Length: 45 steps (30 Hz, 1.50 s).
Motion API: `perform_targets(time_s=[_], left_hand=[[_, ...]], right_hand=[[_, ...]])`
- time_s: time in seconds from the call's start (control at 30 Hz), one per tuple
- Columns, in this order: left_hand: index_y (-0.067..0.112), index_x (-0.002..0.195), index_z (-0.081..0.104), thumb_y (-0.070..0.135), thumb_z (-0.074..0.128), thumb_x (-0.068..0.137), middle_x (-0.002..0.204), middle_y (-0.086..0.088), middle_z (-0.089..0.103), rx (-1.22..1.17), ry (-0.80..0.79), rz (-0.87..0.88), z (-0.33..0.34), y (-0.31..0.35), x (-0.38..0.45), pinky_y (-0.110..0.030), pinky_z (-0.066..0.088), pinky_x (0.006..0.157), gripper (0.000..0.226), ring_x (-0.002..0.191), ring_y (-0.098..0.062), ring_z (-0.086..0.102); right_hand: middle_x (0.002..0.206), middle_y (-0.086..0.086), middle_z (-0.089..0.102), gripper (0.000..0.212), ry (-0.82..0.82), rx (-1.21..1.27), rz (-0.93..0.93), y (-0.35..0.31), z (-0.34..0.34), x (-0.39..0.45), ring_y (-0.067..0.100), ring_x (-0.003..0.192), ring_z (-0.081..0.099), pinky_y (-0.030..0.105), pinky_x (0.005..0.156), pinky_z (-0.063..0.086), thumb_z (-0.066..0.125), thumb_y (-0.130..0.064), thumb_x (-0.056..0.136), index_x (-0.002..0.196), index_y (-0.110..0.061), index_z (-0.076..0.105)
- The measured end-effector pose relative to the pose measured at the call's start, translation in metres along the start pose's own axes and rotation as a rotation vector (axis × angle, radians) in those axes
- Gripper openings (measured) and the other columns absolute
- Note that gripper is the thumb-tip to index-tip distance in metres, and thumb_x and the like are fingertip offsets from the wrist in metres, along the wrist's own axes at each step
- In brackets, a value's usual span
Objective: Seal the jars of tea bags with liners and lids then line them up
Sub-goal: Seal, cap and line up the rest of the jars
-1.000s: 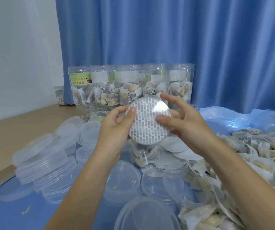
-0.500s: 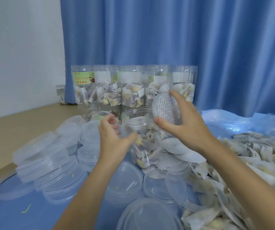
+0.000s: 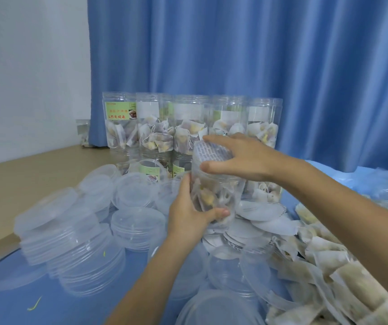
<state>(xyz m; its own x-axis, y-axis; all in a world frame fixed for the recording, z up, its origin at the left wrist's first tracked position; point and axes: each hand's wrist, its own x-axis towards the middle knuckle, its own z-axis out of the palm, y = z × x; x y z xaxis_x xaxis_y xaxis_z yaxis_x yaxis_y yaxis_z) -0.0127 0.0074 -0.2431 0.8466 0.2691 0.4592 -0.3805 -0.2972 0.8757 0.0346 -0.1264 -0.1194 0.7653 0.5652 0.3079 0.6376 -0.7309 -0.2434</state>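
standing upright, mouth up, jar (image 3: 214, 191) in left hand (image 3: 188, 214) grip, right hand (image 3: 247, 158) fingers spread pressing liner (image 3: 211, 151)

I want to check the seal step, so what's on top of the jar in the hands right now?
A printed liner lies over the jar mouth, under the right hand. No lid on it. The hand hides the liner's right edge, so its seating can't be judged.

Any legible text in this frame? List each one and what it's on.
None reads cleanly.
Green-and-yellow label on the leftmost clear plastic jar: red characters, too blurred to read.
Round white printed liner under the right hand: grey print rows, too small.
Green labels on lower jars: illegible.
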Motion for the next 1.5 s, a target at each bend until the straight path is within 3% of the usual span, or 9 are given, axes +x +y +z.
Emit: perform_targets(time_s=[0.37,0.53,0.73,0.8,0.87,0.97,1.23,1.4,1.5], left_hand=[[0.033,0.147,0.021,0.022,0.088,0.056,0.140,0.022,0.036,0.426,-0.022,0.284,-0.016,0.027,0.001,0.004,0.022,0.093,0.114,0.120,0.013,0.028],[0.034,0.147,0.021,0.024,0.088,0.055,0.146,0.012,0.040,0.444,-0.076,0.274,-0.018,0.033,-0.001,-0.009,0.026,0.099,0.114,0.130,0.001,0.034],[0.026,0.146,0.022,0.015,0.086,0.060,0.146,0.013,0.032,0.567,-0.008,0.414,-0.007,0.038,-0.008,-0.024,0.027,0.111,0.108,0.137,-0.007,0.028],[0.022,0.143,0.020,0.006,0.084,0.061,0.150,-0.002,0.033,0.656,0.050,0.510,-0.004,0.039,-0.010,-0.046,0.029,0.112,0.106,0.141,-0.020,0.026],[0.020,0.141,0.020,0.003,0.084,0.059,0.148,-0.009,0.035,0.682,0.108,0.562,-0.003,0.038,-0.010,-0.052,0.032,0.109,0.105,0.140,-0.025,0.028],[0.027,0.146,0.017,0.014,0.084,0.064,0.146,0.020,0.028,0.554,0.083,0.447,-0.004,0.040,-0.010,-0.024,0.028,0.112,0.107,0.140,-0.011,0.026],[0.025,0.145,0.022,0.019,0.082,0.068,0.136,0.028,0.023,0.528,0.193,0.479,0.005,0.042,-0.017,-0.032,0.035,0.107,0.097,0.137,-0.010,0.031],[0.042,0.140,0.024,0.025,0.087,0.058,0.120,0.047,0.044,0.185,0.237,0.250,-0.003,0.058,-0.014,0.003,0.031,0.085,0.105,0.113,0.023,0.039],[0.028,0.142,0.036,0.021,0.089,0.054,0.130,0.024,0.053,0.007,0.209,0.135,-0.024,0.065,-0.007,0.005,0.037,0.081,0.103,0.120,0.005,0.047]], right_hand=[[0.135,-0.016,0.046,0.096,-0.031,-0.033,-0.205,0.022,-0.033,-0.045,0.008,0.111,0.047,0.024,0.092,0.041,0.076,-0.063,0.052,0.129,-0.060,0.019],[0.133,-0.028,0.031,0.095,-0.070,-0.172,-0.459,0.023,-0.036,-0.052,-0.005,0.118,0.033,-0.006,0.091,0.018,0.086,-0.035,0.055,0.127,-0.051,0.027],[0.073,0.000,0.063,0.114,0.082,0.067,0.186,0.017,-0.017,-0.053,0.010,0.051,0.067,0.032,0.066,0.044,0.032,-0.099,0.045,0.133,-0.027,0.031],[0.082,0.009,0.064,0.125,0.008,0.228,0.328,0.015,-0.013,-0.052,0.019,0.048,0.068,0.034,0.064,0.048,0.026,-0.101,0.041,0.136,-0.019,0.030],[0.118,0.016,0.060,0.130,0.020,0.259,0.314,0.019,-0.012,-0.049,0.024,0.083,0.072,0.040,0.079,0.054,0.025,-0.102,0.038,0.144,-0.025,0.023],[0.157,-0.003,0.014,0.107,0.078,0.195,-0.070,0.023,-0.012,-0.050,0.015,0.142,0.023,0.041,0.112,0.028,0.052,-0.091,0.048,0.138,-0.062,0.003],[0.123,0.000,0.040,0.084,0.306,0.050,-0.115,0.013,-0.005,-0.057,0.016,0.114,0.045,0.032,0.091,0.038,0.051,-0.086,0.055,0.130,-0.064,0.018],[0.135,-0.010,0.034,0.118,0.400,0.509,-0.113,-0.001,-0.013,-0.056,-0.003,0.114,0.047,0.013,0.091,0.042,0.072,-0.070,0.043,0.144,-0.046,0.016],[0.115,-0.031,0.047,0.126,0.369,0.586,-0.125,-0.021,-0.008,-0.047,-0.014,0.101,0.052,0.005,0.086,0.040,0.075,-0.066,0.041,0.147,-0.034,0.016]])
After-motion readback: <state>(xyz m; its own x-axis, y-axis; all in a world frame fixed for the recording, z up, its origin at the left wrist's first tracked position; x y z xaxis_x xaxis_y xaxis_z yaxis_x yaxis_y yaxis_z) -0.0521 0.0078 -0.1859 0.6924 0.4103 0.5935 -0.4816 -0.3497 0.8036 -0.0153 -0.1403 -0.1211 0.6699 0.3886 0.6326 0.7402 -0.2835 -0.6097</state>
